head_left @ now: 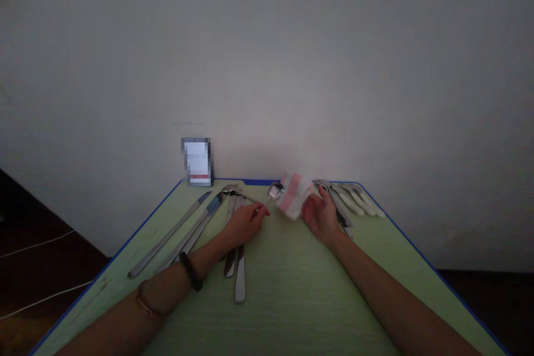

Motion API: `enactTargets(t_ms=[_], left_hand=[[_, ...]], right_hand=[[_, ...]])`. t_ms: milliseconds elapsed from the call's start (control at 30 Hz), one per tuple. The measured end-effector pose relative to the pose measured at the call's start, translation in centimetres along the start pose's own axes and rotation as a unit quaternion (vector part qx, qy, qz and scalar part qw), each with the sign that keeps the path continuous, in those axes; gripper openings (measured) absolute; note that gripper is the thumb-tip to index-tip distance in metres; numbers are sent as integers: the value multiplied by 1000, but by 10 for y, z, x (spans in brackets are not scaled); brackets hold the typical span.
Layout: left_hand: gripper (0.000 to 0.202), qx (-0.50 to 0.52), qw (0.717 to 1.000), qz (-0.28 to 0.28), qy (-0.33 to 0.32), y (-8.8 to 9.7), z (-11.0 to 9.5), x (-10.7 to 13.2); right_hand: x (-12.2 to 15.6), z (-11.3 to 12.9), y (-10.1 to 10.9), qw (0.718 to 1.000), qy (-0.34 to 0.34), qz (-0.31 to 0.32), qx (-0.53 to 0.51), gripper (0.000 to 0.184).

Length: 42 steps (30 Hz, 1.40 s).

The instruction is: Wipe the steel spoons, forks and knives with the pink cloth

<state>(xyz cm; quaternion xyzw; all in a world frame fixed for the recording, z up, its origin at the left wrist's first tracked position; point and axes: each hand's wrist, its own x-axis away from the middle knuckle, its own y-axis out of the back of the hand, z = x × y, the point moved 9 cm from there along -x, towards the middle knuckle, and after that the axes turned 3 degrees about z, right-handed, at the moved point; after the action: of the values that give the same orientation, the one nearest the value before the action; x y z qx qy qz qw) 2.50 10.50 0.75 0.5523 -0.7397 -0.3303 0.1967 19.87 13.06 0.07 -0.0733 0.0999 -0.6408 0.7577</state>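
Note:
My left hand [246, 222] is closed on the handle of a small metal spoon [274, 192], whose bowl points up toward the far edge of the table. A white cloth with pink stripes [294, 193] is gripped by my right hand [320, 214] and sits right beside the spoon's bowl, touching or nearly touching it. Both hands are over the far middle of a light green table [292, 289]. A dark bead bracelet and a copper bangle are on my left wrist.
Several long metal knives [179, 239] lie in a row on the left of the table, some under my left forearm. More cutlery with pale handles [354, 200] lies at the far right. A small blurred card [197, 161] stands against the white wall. Cables run across the dark floor at left.

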Motion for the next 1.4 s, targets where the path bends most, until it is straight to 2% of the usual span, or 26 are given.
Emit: enactTargets(t_ms=[167, 300, 600, 733, 900, 1067, 1300, 1400], left_hand=[[30, -16, 1000, 8, 9, -2, 1, 2], [29, -41, 999, 9, 4, -3, 1, 1], [29, -134, 991, 19, -18, -9, -1, 1], [32, -170, 985, 23, -34, -11, -7, 4], [32, -187, 980, 36, -56, -16, -11, 8], [32, -198, 977, 45, -68, -18, -13, 10], [37, -223, 969, 85, -57, -23, -11, 10], [38, -200, 973, 98, -55, -22, -13, 10]], right_hand=[[-11, -11, 0, 1000, 5, -9, -1, 33], [-9, -13, -10, 1000, 20, 24, -6, 25], [4, -3, -20, 999, 13, 45, 23, 48], [3, -7, -23, 998, 15, 38, 56, 43], [-1, -7, -23, 986, 33, 33, 162, 26], [-1, 0, -21, 971, 98, 17, 218, 29], [2, 9, -10, 954, 155, -49, 250, 25], [2, 9, -9, 966, 145, -48, 208, 26]])
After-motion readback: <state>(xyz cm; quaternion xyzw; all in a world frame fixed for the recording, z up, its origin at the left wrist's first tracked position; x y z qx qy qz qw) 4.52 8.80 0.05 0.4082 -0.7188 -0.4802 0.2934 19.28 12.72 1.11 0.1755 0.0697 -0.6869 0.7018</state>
